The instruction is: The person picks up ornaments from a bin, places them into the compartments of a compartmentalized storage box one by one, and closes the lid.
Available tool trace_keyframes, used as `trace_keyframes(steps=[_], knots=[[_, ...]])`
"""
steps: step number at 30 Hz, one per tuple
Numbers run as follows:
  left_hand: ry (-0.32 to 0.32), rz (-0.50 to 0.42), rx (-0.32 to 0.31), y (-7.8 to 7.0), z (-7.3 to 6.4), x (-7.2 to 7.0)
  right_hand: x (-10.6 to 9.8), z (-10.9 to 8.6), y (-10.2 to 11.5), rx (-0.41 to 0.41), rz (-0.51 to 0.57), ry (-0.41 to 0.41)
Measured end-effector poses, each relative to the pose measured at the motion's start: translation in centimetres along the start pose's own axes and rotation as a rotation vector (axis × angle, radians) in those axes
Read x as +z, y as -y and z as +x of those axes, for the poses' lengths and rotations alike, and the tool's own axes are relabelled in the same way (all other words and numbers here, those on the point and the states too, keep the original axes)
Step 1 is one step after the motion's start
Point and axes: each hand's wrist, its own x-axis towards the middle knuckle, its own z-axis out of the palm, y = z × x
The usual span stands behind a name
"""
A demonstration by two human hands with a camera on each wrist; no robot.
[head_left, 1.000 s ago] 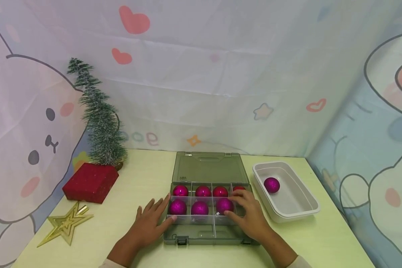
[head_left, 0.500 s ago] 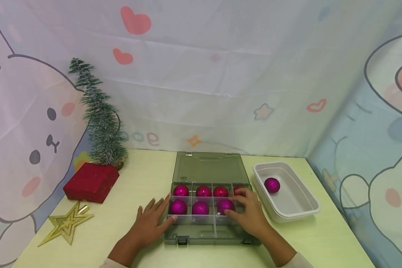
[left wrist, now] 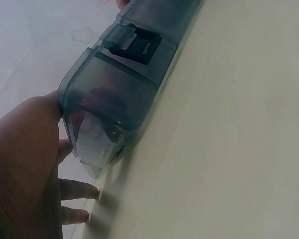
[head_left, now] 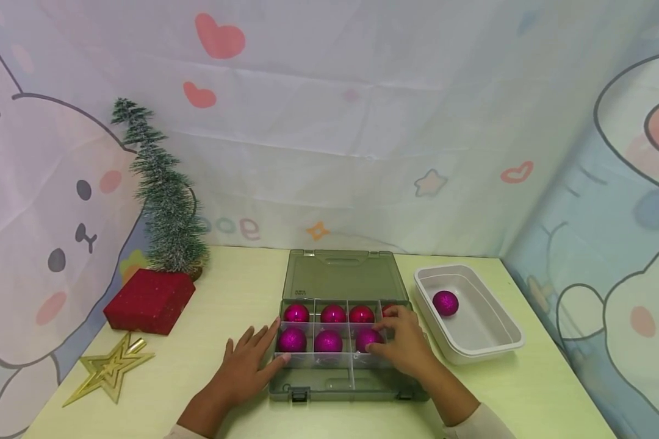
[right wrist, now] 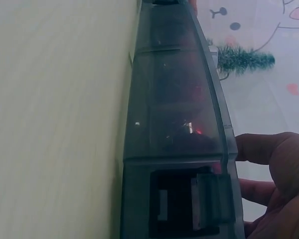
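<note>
- Magenta glitter ball [head_left: 365, 340]: in front ball row, third compartment from left, of a green-tinted clear compartment box [head_left: 329, 395]
- Right hand [head_left: 408, 347]: thumb and fingers curved narrowly about this ball, gripping it; hand covers most of the compartment to its right
- Left hand [head_left: 245, 366]: fingers spread wide, resting against the box's left side, thumb over its front left corner; grasps no ball
- Same row: two more glitter balls [head_left: 293, 340], one per compartment; row behind: shiny balls [head_left: 333, 313] in pink to red, the rightmost partly hidden by the right hand
- Box lid [head_left: 343, 277]: folded back, flat behind the box; small raised mark [head_left: 299, 292] near its left corner, too small to read
- Dark latches [head_left: 299, 395] on front wall, one left, one right
- White tub [head_left: 486, 320]: just right of the box; single ball [head_left: 446, 303] inside
- Far left on tabletop [head_left: 532, 390]: frosted tree [head_left: 167, 201] behind a red box [head_left: 149, 302], gold star [head_left: 110, 369] lying in front
- Backdrop [head_left: 329, 122]: printed hearts, stars, cartoon animals; coloured letters [head_left: 249, 228], "o" and "g" legible, others behind the tree
</note>
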Motion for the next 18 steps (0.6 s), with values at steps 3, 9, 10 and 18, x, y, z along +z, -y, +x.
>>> trace_keyframes(steps=[3,9,10,18], knots=[[0.0,-0.001,0.0,-0.1,0.0,0.0,0.1,0.2,0.2,0.016,0.006,0.002],[-0.003,0.0,0.001,-0.1,-0.1,-0.1,0.2,0.5,0.5,0.043,-0.009,-0.008],[-0.002,0.0,0.001,-0.1,-0.1,-0.1,0.2,0.6,0.5,0.048,-0.013,-0.007],[0.002,-0.002,0.0,-0.1,-0.1,0.0,0.0,0.9,1.1,0.082,-0.027,0.01]])
